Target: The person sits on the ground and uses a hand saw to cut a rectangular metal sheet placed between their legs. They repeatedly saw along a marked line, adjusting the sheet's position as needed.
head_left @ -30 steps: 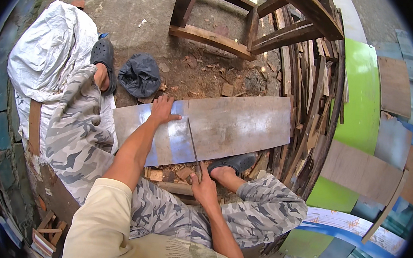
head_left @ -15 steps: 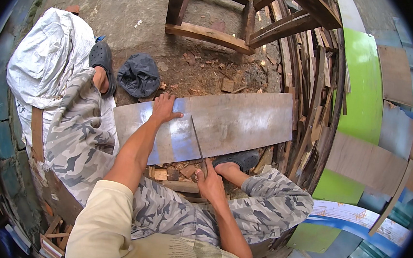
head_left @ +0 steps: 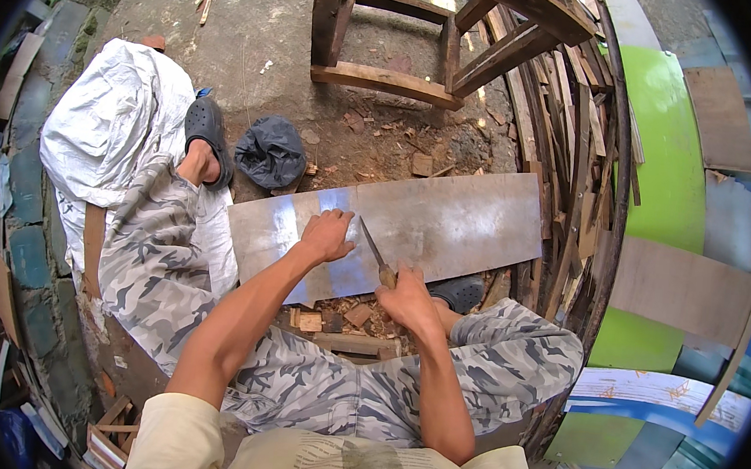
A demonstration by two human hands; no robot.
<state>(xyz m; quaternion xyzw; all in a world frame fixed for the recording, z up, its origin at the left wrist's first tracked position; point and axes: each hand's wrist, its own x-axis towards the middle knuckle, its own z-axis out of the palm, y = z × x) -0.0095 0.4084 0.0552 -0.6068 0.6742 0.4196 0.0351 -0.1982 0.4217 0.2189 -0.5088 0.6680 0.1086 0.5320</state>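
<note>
A long grey-brown board (head_left: 448,214) with a glossy sheen lies slanted across the ground in front of my legs. My left hand (head_left: 329,235) rests on its left part, fingers extended over the surface and holding nothing. My right hand (head_left: 411,299) grips the wooden handle of a knife (head_left: 372,242) at the board's near edge. The narrow, dark, pointed blade leans over the board, its tip a little right of my left fingertips. Whether the blade touches the board I cannot tell.
Wood scraps (head_left: 358,314) lie below the board. A dark wooden frame (head_left: 387,81) stands beyond it, and a pile of timber strips (head_left: 580,154) runs along the right. A black plastic bag (head_left: 270,151) and a white sack (head_left: 116,117) sit at left, near my shod foot (head_left: 204,137).
My left hand has shifted down the board toward me, its fingers now pointing more to the right. My right hand and the knife have moved slightly right and away from me; the view has shifted too.
</note>
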